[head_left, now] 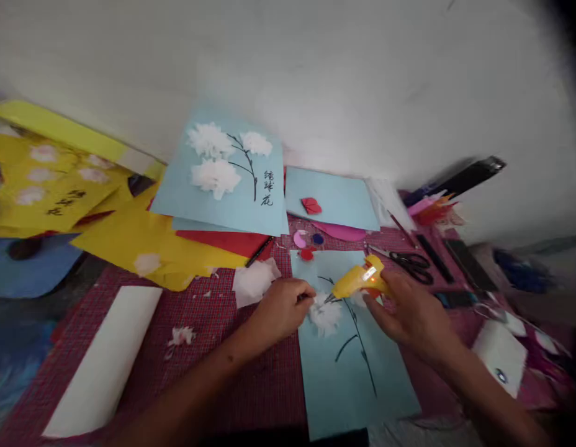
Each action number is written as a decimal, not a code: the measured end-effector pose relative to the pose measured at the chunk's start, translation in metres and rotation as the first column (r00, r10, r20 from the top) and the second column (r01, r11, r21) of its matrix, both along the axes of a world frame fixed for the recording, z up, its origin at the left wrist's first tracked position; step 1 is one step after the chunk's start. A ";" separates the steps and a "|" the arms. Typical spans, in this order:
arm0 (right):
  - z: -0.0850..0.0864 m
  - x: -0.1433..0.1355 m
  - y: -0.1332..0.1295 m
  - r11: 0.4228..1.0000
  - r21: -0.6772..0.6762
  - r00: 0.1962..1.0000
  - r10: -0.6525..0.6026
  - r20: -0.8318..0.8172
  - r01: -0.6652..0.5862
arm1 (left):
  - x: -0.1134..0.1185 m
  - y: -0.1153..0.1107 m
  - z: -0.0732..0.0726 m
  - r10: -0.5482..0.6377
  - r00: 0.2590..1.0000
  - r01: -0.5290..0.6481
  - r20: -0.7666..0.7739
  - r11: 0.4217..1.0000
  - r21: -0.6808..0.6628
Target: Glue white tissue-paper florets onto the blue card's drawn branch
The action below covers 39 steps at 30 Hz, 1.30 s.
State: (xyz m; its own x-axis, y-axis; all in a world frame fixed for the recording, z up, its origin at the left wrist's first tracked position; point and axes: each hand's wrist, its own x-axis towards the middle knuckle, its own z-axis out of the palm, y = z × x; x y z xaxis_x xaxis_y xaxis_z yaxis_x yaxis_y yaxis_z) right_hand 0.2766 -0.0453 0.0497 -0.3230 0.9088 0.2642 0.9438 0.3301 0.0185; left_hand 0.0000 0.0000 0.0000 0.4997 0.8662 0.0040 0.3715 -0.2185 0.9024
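Note:
A yellow glue gun (355, 280) is in my right hand (406, 310), its metal tip pointing left and down at a white paper flower (326, 316). That flower lies on a light blue sheet (329, 385) with dark drawn branches. My left hand (285, 304) is at the flower's left edge, thumb and forefinger pinched together near the nozzle; what they hold is too small to make out. White tissue paper (255, 280) lies just behind my left hand.
Behind stands a blue sheet (176, 192) with three white flowers. Scissors (411, 264) and a black marker (434, 257) lie right. A white roll (106, 360), yellow sheets (115, 239) and a paper scrap (180, 336) are left. A white box (499, 354) sits far right.

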 end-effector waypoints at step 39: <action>0.006 -0.022 -0.004 0.979 0.147 0.986 0.121 0.116 -0.138 | -0.002 0.001 -0.001 -0.023 1.000 0.024 -0.016 0.999 0.037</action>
State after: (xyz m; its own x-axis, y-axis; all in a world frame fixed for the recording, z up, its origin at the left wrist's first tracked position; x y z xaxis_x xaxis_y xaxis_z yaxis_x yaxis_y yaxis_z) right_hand 0.2548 -0.0492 0.0554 -0.4690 0.8083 0.3558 0.8831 0.4348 0.1763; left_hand -0.0019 0.0009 -0.0005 0.5200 0.8537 0.0280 0.3794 -0.2602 0.8879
